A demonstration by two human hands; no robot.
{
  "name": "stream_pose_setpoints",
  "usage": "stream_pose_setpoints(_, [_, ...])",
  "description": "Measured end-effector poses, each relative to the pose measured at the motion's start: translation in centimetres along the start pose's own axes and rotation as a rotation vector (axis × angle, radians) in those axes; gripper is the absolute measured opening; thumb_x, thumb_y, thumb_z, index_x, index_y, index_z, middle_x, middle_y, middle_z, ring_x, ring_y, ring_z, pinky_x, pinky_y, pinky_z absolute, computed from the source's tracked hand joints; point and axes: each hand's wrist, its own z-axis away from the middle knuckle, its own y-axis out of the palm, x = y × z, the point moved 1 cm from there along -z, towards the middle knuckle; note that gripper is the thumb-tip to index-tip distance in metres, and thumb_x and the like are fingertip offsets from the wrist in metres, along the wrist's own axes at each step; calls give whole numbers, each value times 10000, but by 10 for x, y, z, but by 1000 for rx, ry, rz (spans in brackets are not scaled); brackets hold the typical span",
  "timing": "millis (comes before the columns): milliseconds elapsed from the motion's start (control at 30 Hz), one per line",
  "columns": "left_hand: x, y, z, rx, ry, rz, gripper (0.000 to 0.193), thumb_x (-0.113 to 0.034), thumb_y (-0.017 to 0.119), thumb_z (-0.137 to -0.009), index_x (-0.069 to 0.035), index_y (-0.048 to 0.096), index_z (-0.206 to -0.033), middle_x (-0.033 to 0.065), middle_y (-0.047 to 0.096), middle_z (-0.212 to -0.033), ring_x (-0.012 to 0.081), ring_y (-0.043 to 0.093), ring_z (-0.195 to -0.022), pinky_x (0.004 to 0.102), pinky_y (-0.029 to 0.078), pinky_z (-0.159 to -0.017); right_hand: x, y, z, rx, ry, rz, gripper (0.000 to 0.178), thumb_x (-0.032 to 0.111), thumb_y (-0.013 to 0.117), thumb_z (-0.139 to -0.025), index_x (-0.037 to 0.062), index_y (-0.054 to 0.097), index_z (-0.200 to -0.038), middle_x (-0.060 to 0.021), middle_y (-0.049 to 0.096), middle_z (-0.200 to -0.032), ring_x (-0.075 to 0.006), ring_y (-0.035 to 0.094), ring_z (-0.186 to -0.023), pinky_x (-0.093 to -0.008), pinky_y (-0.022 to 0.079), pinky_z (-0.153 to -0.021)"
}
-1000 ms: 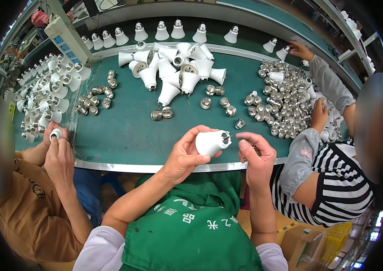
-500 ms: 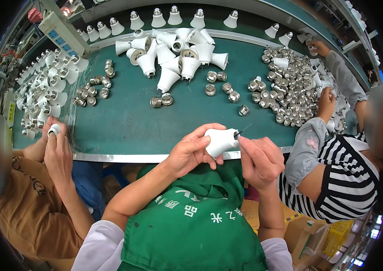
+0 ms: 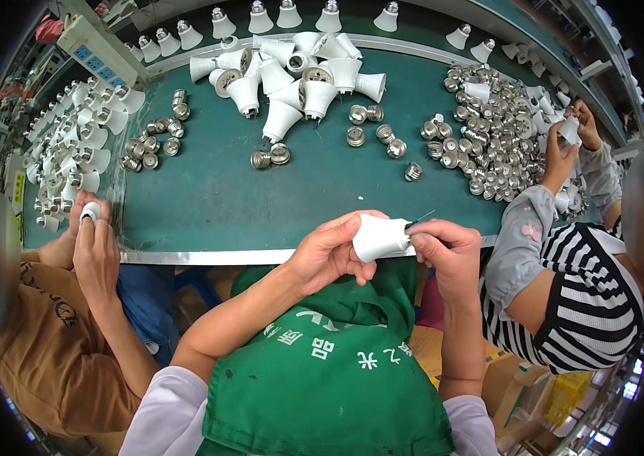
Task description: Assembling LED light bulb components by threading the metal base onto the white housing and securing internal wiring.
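Wears a green apron [image 3: 322, 372], cut off at the bottom of the view. Holds a white bulb housing [image 3: 377, 238] on its side at the near edge of the green tabletop [image 3: 261, 213], with the left hand [image 3: 335, 254] curled snugly round the wide end. Brings thumb and fingers of the right hand [image 3: 455, 251] nearly together at the narrow neck, beside a thin dark wire [image 3: 422, 218] poking up; cannot tell what lies between those fingertips, hidden from here.

Stretches away beyond the metal front edge [image 3: 246, 257] in broad green room, as far as scattered metal screw caps [image 3: 385, 134]. Narrows at left by a small cap cluster [image 3: 150, 144] and at right by a dense cap heap [image 3: 489, 137]. Seats a co-worker in brown [image 3: 71, 342] at left and another in stripes [image 3: 565, 304] at right, both partly lost in the dark rim.

Rises farther back in a housing pile [image 3: 276, 78], with lower pieces partly covered. Ends in a row of capped housings [image 3: 258, 17], some touching the top border.
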Motion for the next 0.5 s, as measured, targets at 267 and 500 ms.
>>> stream_pose_setpoints(267, [6,1,-3,45,-17,15,556,-427,473,-871,0,373,-1213,130,539,-974,230,606,-699,317,526,-585,-2,-3,8,-27,-29,79,70,15,656,-740,-21,665,-799,-44,597,-648,-65,487,-539,-195,364,-470])
stream_pose_setpoints(500, [21,21,0,-93,164,-170,444,-256,551,-869,-41,384,-1219,95,487,-1126,199,568,-935,348,507,-811,-15,4,15,-250,-149,151,118,80,643,-784,-28,604,-759,-1,540,-608,-40,447,-541,-188,339,-466])
